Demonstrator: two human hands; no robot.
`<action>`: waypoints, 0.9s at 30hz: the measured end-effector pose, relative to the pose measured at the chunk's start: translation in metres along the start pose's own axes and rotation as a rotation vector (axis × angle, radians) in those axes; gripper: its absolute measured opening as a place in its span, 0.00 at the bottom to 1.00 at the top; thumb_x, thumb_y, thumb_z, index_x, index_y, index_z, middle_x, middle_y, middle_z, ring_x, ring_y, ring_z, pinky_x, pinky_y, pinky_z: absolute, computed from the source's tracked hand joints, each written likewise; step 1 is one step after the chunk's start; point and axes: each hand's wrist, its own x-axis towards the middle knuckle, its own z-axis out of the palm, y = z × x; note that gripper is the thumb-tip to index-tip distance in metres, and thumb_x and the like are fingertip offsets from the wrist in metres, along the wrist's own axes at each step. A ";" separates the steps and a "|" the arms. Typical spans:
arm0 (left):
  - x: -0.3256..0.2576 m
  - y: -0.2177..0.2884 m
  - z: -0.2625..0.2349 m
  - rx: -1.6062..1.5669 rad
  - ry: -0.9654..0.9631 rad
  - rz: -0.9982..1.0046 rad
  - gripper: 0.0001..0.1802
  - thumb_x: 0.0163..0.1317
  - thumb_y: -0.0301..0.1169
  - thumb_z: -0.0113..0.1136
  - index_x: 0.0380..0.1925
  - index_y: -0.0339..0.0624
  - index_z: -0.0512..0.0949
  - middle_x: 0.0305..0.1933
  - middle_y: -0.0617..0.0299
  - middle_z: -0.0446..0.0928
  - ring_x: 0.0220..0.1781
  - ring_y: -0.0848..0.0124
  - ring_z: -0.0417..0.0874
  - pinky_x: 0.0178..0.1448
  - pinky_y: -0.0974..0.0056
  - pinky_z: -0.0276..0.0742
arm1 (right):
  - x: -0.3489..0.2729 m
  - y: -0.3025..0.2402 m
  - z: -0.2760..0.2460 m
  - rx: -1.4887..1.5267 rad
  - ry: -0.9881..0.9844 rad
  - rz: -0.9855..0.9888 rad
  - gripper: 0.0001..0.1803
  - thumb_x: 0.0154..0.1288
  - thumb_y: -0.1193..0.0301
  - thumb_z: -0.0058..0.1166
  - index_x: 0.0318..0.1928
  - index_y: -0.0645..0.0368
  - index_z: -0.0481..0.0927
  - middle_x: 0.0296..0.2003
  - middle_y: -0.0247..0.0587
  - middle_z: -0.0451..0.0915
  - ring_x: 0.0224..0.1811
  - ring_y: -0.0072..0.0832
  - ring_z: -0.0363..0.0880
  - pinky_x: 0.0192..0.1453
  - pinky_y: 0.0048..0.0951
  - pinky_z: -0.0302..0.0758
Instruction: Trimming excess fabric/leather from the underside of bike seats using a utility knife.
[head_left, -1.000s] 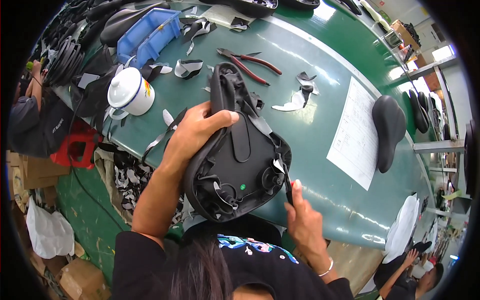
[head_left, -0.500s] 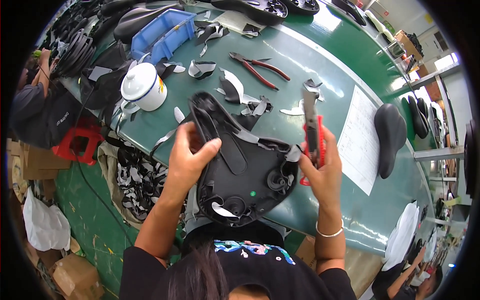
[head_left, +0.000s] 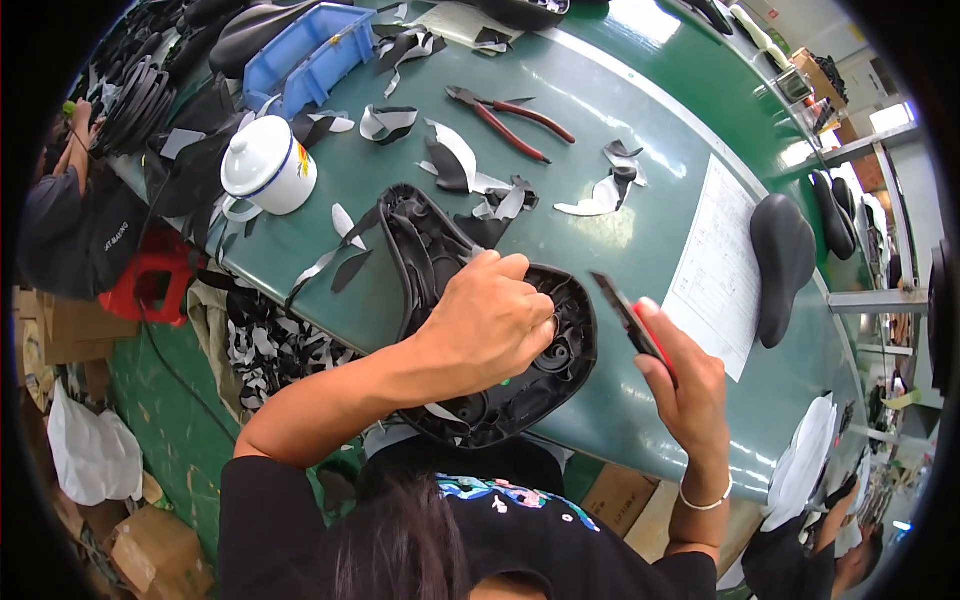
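A black bicycle saddle (head_left: pixel 415 262) lies underside up across the table's near edge, its narrow nose pointing away from me. Over its middle, my left hand (head_left: pixel 490 325) is closed in a fist. A sliver of grey cover strip (head_left: pixel 474 254) shows beside its knuckles; the rest of the strip is hidden by the fingers. To the right of the saddle, my right hand (head_left: pixel 690 385) grips a red utility knife (head_left: pixel 655 340), its dark blade pointing up and left, apart from the saddle. A pale scrap (head_left: pixel 442 412) sits inside the saddle's near rim.
Red-handled pliers (head_left: pixel 510 125), black and white offcuts (head_left: pixel 452 155), a lidded white enamel mug (head_left: pixel 270 165) and a blue bin (head_left: pixel 305 60) are on the green table. A paper sheet (head_left: pixel 705 275) and another saddle (head_left: pixel 780 270) lie right. Another person (head_left: pixel 65 210) is at far left.
My left hand has moved from the saddle's left side to over its middle, closing on the strip. The strip has come away from the right rim. The knife has swung down and right.
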 end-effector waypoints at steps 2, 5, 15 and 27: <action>0.002 -0.001 0.001 -0.029 -0.012 -0.018 0.13 0.52 0.31 0.59 0.13 0.41 0.70 0.18 0.61 0.68 0.29 0.64 0.69 0.39 0.59 0.64 | 0.009 -0.013 -0.009 -0.345 -0.323 -0.040 0.32 0.57 0.74 0.60 0.64 0.44 0.69 0.28 0.35 0.77 0.21 0.28 0.72 0.24 0.28 0.71; 0.003 -0.004 -0.006 -0.174 -0.028 -0.088 0.15 0.53 0.30 0.57 0.11 0.40 0.68 0.17 0.61 0.67 0.29 0.66 0.68 0.40 0.60 0.63 | 0.006 -0.016 0.003 -0.414 -0.299 -0.069 0.31 0.59 0.71 0.58 0.64 0.40 0.69 0.19 0.35 0.66 0.16 0.28 0.68 0.19 0.30 0.64; 0.002 -0.010 -0.033 -1.763 0.401 -0.324 0.16 0.54 0.28 0.55 0.11 0.40 0.65 0.17 0.65 0.67 0.24 0.76 0.68 0.27 0.72 0.60 | -0.069 -0.056 0.034 -0.322 -0.114 0.311 0.33 0.59 0.71 0.60 0.65 0.46 0.68 0.19 0.39 0.68 0.15 0.34 0.69 0.19 0.34 0.64; 0.042 -0.020 -0.002 -0.156 -0.095 -0.134 0.12 0.51 0.36 0.60 0.20 0.38 0.77 0.28 0.59 0.76 0.30 0.63 0.72 0.35 0.60 0.67 | -0.013 -0.028 0.040 -0.515 -0.143 0.209 0.31 0.59 0.75 0.56 0.64 0.48 0.68 0.25 0.43 0.77 0.17 0.38 0.71 0.23 0.37 0.66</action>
